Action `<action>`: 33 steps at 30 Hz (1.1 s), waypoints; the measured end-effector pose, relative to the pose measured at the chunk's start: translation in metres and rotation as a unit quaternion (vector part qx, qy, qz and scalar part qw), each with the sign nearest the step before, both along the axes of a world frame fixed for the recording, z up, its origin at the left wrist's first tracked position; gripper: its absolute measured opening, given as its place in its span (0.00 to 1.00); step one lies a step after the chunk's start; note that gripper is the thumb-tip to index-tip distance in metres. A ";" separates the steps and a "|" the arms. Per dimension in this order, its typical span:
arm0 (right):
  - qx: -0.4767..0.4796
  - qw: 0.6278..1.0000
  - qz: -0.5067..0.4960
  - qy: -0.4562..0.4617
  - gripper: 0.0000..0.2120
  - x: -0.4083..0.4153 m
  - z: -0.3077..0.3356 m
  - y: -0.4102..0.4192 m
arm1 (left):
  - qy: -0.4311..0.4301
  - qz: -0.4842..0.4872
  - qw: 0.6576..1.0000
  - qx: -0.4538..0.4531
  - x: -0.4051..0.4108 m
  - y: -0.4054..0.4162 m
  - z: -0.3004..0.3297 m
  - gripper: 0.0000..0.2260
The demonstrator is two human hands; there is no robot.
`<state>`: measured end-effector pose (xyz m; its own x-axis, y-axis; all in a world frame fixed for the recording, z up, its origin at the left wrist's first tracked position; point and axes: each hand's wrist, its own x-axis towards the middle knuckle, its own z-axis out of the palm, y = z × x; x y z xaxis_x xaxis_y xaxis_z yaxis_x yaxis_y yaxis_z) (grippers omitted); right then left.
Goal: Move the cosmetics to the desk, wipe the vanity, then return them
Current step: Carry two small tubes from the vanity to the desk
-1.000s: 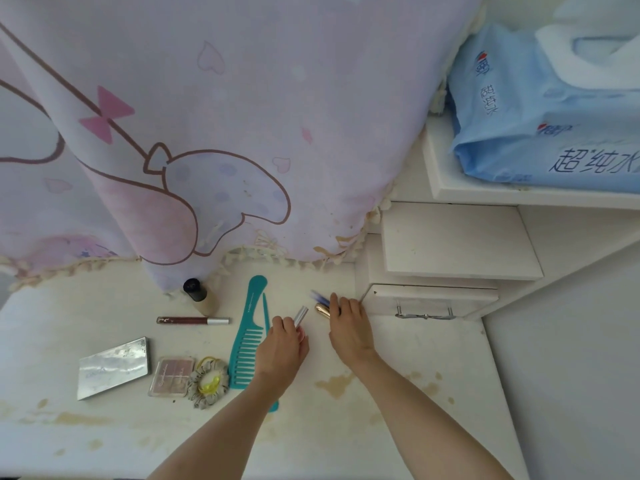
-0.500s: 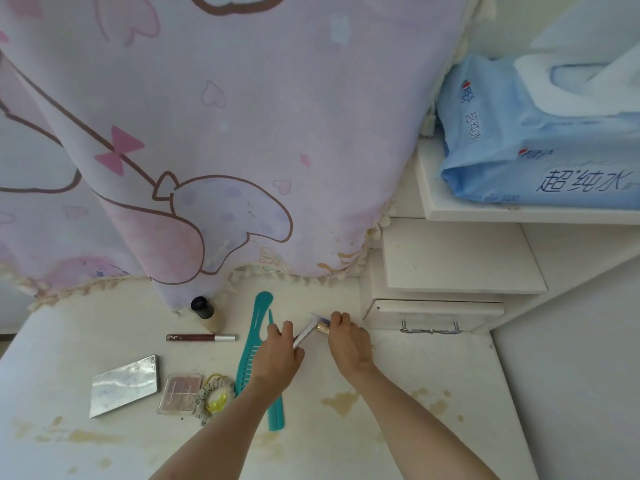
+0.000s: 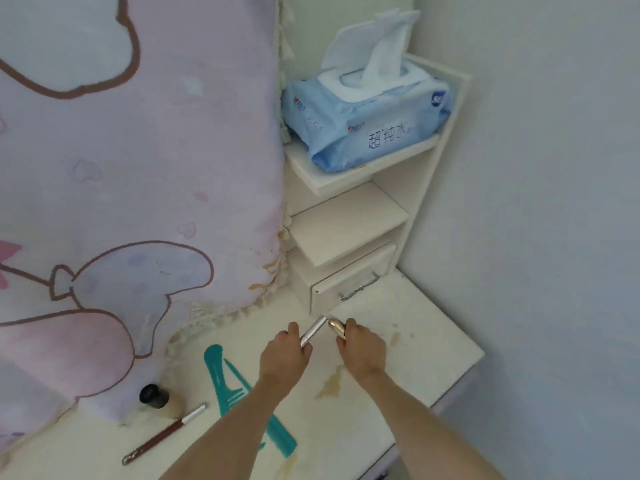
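Left hand (image 3: 284, 355) clenched on silver tube (image 3: 313, 330); right hand (image 3: 362, 344) gripping gold tube (image 3: 336, 328); light, rigid, likely slippery; best gripped mid-barrel.

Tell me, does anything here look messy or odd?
Yes: brownish stains mark the vanity top near the hands, and more by the comb. The wipes pack sits open, one wipe sticking up.

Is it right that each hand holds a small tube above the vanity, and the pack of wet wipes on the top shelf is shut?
Not quite. The head view shows the pack of wet wipes open, lid up and a wipe sticking out. The rest holds: left hand grips a silver tube, right hand a gold tube.
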<state>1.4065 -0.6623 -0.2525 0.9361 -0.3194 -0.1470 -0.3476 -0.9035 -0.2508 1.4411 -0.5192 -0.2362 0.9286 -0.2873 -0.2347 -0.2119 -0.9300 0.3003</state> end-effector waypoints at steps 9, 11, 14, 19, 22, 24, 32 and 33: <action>-0.022 0.936 -0.348 -0.041 0.13 -0.176 0.055 -0.078 | -0.020 -0.306 0.950 -0.054 -0.086 -0.121 0.049 0.11; -0.041 0.901 -0.430 -0.048 0.13 -0.235 0.069 -0.096 | -0.012 -0.375 0.923 -0.082 -0.131 -0.160 0.065 0.09; -0.067 0.838 -0.537 -0.063 0.12 -0.335 0.089 -0.107 | -0.002 -0.468 0.875 -0.120 -0.217 -0.209 0.089 0.08; -0.111 0.714 -0.686 -0.086 0.13 -0.502 0.129 -0.100 | 0.015 -0.610 0.773 -0.175 -0.382 -0.258 0.127 0.07; -0.143 0.650 -0.742 -0.084 0.12 -0.589 0.153 -0.084 | 0.031 -0.662 0.722 -0.199 -0.478 -0.271 0.144 0.07; -0.165 0.609 -0.772 -0.080 0.12 -0.645 0.166 -0.069 | 0.043 -0.696 0.686 -0.206 -0.541 -0.273 0.153 0.07; -0.199 0.471 -0.858 -0.047 0.11 -0.850 0.185 -0.013 | 0.066 -0.798 0.549 -0.238 -0.766 -0.255 0.177 0.07; -0.200 0.456 -0.866 -0.044 0.12 -0.867 0.184 -0.011 | 0.070 -0.805 0.538 -0.240 -0.786 -0.256 0.176 0.07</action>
